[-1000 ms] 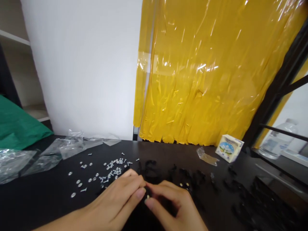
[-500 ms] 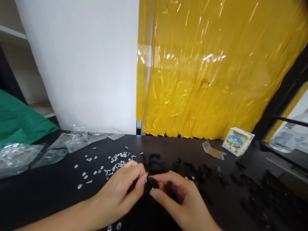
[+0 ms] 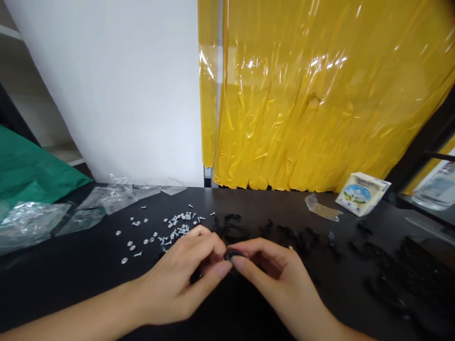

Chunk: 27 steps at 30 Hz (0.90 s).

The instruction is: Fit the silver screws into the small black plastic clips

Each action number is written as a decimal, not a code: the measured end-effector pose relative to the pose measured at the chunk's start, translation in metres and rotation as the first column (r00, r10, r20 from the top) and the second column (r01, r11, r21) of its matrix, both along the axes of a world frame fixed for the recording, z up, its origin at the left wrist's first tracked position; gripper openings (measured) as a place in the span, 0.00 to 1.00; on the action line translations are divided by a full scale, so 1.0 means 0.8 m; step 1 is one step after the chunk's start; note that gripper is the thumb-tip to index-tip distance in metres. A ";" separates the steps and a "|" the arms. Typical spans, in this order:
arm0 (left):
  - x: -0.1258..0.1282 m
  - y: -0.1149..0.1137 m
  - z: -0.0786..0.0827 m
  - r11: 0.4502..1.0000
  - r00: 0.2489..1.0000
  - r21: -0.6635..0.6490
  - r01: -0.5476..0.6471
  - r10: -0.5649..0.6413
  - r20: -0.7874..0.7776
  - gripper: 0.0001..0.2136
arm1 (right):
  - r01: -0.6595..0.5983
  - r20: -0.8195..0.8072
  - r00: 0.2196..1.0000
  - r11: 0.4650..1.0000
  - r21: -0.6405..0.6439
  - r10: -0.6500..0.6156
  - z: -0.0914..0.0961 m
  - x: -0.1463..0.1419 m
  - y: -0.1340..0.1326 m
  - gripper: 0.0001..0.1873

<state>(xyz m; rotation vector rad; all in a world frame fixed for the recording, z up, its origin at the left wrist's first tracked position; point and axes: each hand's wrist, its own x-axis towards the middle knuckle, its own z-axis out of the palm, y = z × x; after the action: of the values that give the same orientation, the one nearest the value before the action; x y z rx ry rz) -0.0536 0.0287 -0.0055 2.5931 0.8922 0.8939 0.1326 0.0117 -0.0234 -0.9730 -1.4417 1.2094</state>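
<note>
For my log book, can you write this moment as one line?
Left hand: holds small black piece | Right hand: holds same piece | Nearby: silver screws, other black pieces

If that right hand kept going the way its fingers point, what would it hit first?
The right hand would likely meet the small black curved piece it touches at its fingertips, though depth is unclear.

The black piece (image 3: 232, 254) I'm pinching looks like matt plastic; the screws (image 3: 177, 229) are bright metal, the curtain (image 3: 302, 104) glossy yellow plastic.
</note>
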 end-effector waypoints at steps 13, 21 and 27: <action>0.003 0.001 -0.004 0.994 0.989 -0.036 -0.107 0.110 0.094 0.11 | -0.058 -0.050 0.997 0.997 -0.057 0.055 0.003 -0.002 0.000 0.11; -0.009 0.033 0.000 0.807 0.685 -0.325 -0.493 0.591 0.427 0.18 | 0.003 -0.087 0.996 0.999 -0.053 -0.008 -0.004 -0.002 0.003 0.12; -0.010 0.035 0.001 0.740 0.554 -0.280 -0.611 0.653 0.517 0.17 | 0.009 -0.070 0.997 0.999 -0.041 -0.012 -0.004 -0.001 0.003 0.12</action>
<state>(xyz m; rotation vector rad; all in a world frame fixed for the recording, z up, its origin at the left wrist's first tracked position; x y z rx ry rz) -0.0617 0.0564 -0.0046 1.6777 1.6330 1.6890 0.1319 0.0143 -0.0263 -0.9555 -1.3602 1.2571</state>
